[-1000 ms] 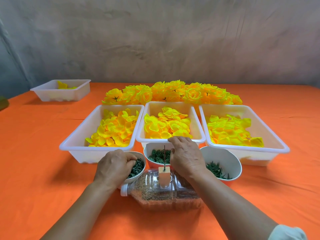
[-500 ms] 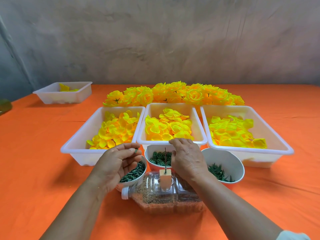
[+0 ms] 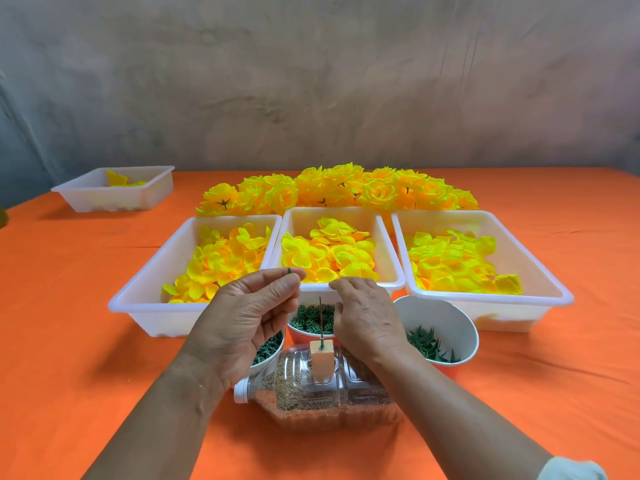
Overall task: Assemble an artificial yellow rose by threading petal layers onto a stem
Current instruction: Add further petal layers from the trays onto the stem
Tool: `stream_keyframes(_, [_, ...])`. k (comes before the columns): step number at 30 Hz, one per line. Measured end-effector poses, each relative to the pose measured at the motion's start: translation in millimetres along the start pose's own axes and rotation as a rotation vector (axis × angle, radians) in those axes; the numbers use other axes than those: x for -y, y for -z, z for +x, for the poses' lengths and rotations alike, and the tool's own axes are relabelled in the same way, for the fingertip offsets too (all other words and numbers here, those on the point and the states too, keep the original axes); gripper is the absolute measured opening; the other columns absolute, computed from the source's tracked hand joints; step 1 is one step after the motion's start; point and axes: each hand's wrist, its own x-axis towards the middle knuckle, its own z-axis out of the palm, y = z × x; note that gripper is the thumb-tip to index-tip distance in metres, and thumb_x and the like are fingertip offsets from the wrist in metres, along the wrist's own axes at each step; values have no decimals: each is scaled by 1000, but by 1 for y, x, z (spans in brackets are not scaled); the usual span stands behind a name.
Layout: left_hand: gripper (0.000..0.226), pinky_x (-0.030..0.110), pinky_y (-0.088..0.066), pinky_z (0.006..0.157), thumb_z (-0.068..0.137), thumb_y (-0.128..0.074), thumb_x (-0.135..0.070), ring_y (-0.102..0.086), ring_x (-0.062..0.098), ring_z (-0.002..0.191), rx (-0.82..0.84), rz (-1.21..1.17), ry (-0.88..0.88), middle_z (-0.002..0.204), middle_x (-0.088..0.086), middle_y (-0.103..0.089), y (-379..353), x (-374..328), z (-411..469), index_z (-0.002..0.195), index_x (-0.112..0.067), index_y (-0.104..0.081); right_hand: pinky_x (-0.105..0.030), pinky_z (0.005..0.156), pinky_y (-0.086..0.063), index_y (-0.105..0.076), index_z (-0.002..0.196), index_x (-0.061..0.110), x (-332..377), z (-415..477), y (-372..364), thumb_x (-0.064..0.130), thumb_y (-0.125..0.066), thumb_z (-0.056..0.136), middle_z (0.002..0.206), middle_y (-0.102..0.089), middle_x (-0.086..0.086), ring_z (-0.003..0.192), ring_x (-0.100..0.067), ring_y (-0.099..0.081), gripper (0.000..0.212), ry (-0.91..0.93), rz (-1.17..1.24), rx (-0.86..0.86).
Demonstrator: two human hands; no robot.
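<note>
The left hand (image 3: 249,317) pinches a small green piece (image 3: 289,270), raised before the middle tray (image 3: 304,221). The right hand (image 3: 363,317) hangs loosely curled and holds nothing, just beside the stem (image 3: 321,320). The stem stands upright in a block (image 3: 322,362) on the bottle (image 3: 349,379).

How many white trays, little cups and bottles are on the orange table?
White rectangular plastic trays: 4
Round white cups holding green parts: 3
Clear plastic bottle lying on its side: 1
Total: 8
</note>
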Motion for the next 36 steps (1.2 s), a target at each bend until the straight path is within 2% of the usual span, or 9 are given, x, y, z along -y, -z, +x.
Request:
stream_keyframes(6, [32, 14, -52, 58, 53, -78, -36, -65, 5, 63, 92, 106, -68, 72, 0, -71, -20, -2, -9, 82, -21, -82, -34, 101, -35, -52, 133, 21, 0, 0, 1, 21, -46, 93, 130, -59, -2, 121, -24, -47, 40, 3, 3, 5])
stream_keyframes(12, [32, 14, -52, 58, 61, -75, -37, -65, 5, 66, 107, 97, -13, 74, -2, -71, -16, -2, -8, 87, -19, -81, -34, 102, -34, -52, 134, 22, 0, -1, 2, 21, -45, 94, 132, -58, -1, 123, -23, -46, 40, -3, 5, 7])
stream_keyframes(18, [38, 14, -50, 53, 56, -77, -42, -66, 3, 63, 90, 104, 40, 72, -5, -71, -16, 3, -6, 87, -20, -81, -35, 102, -36, -52, 132, 22, 1, -1, 2, 21, -44, 95, 131, -58, -1, 122, -24, -46, 38, -1, 8, 14])
stream_keyframes(22, [41, 14, -51, 55, 57, -78, -40, -65, 4, 64, 116, 85, 42, 73, -3, -70, -17, 4, -6, 90, -17, -81, -36, 101, -35, -52, 131, 21, 1, -1, 2, 21, -44, 95, 130, -58, -1, 122, -24, -45, 37, -10, 11, 18])
stream_keyframes(30, [29, 16, -52, 59, 65, -72, -33, -65, 6, 65, 113, 83, 52, 74, -1, -70, -17, 3, -8, 87, -16, -81, -37, 99, -36, -53, 129, 20, 1, -1, 2, 21, -46, 93, 128, -59, -3, 119, -25, -46, 37, -13, 13, 18])
stream_keyframes(36, [30, 17, -53, 60, 62, -73, -35, -66, 6, 66, 106, 94, 36, 74, 0, -71, -17, 3, -8, 85, -18, -81, -36, 98, -35, -53, 129, 21, 1, 0, 1, 22, -46, 93, 128, -59, -2, 119, -25, -46, 37, -12, 4, 15])
